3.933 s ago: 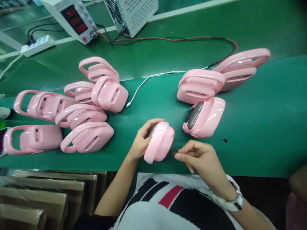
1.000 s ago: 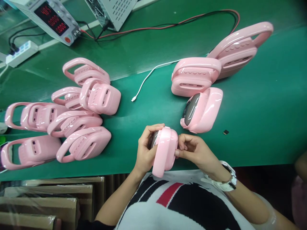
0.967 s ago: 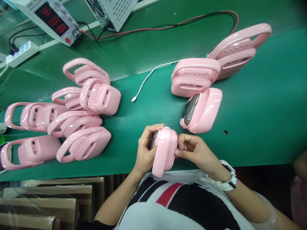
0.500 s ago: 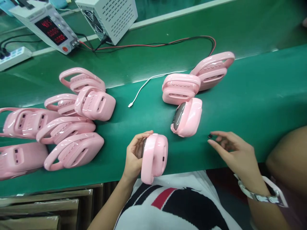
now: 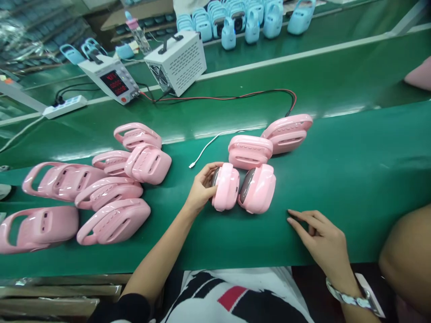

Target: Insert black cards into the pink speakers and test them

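Observation:
My left hand [image 5: 201,190] grips a pink portable speaker [image 5: 227,187] from its dark-faced left side, with fingers over the top and thumb in front. That speaker is upright on the green table, close beside a second pink speaker [image 5: 260,190] with a dark front. Further right, my right hand [image 5: 318,237] hovers over the table with thumb and index finger brought close in a pinch. Whatever is between those fingertips is too small to make out. Behind the held speaker are two more pink speakers, one nearer [image 5: 251,151] and one at the back right [image 5: 288,133].
Several pink speakers [image 5: 114,222] are grouped at the left. A white cable [image 5: 208,146] lies on the green table [image 5: 363,179]. Along the back are a power supply [image 5: 112,80] with red digits, a vented grey box [image 5: 180,63], red and black leads, and blue speakers [image 5: 229,33] on a shelf.
My left hand has moved the speaker away from me, beside the other one. The small black piece in my right fingertips no longer shows. The head view has tilted up.

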Available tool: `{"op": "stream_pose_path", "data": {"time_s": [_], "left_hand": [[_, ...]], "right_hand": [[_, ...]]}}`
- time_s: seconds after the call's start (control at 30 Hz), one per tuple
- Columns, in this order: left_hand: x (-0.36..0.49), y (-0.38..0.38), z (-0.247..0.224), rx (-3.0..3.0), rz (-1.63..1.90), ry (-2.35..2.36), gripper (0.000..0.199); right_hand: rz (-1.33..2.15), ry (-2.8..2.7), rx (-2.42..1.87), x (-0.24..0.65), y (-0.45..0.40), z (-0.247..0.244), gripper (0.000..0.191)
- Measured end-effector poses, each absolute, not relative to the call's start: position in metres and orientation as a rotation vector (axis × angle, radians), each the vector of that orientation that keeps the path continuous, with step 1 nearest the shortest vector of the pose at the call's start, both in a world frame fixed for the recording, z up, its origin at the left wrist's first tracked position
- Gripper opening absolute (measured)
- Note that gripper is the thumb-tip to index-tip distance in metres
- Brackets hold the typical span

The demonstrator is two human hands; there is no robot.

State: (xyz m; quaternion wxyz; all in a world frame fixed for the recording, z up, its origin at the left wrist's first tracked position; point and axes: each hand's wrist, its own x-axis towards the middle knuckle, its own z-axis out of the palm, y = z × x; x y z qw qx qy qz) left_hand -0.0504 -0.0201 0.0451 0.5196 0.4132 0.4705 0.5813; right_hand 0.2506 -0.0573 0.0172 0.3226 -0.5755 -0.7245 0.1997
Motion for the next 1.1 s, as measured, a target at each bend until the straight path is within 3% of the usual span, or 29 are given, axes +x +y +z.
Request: {"op": "stream_pose_path", "data": {"time_s": [0.17, 0.37, 0.6, 0.87, 1.1], "left_hand": [[-0.053, -0.022, 0.039, 0.954, 1.406, 1.142, 0.057], [-0.059, -0.055, 0.034, 0.817, 1.482, 1.013, 0.063], [-0.044, -0.086, 0.031, 0.475, 1.441, 0.873, 0.056], [-0.038, -0.116, 0.064, 0.465, 1.439, 0.791, 0.053], [-0.038, -0.123, 0.070, 0.604, 1.510, 0.775, 0.050]], "right_hand": [[0.884, -1.715, -1.270, 0.223, -0.056, 0.048, 0.007], [1.490, -1.832, -0.636, 0.171, -0.067, 0.094, 0.015], [1.475, -1.756, -0.871, 0.133, -0.079, 0.084, 0.064], [1.866, -1.237, -0.869, 0.113, -0.073, 0.093, 0.055], [1.950, -1.151, -0.845, 0.112, -0.080, 0.099, 0.055]]}}
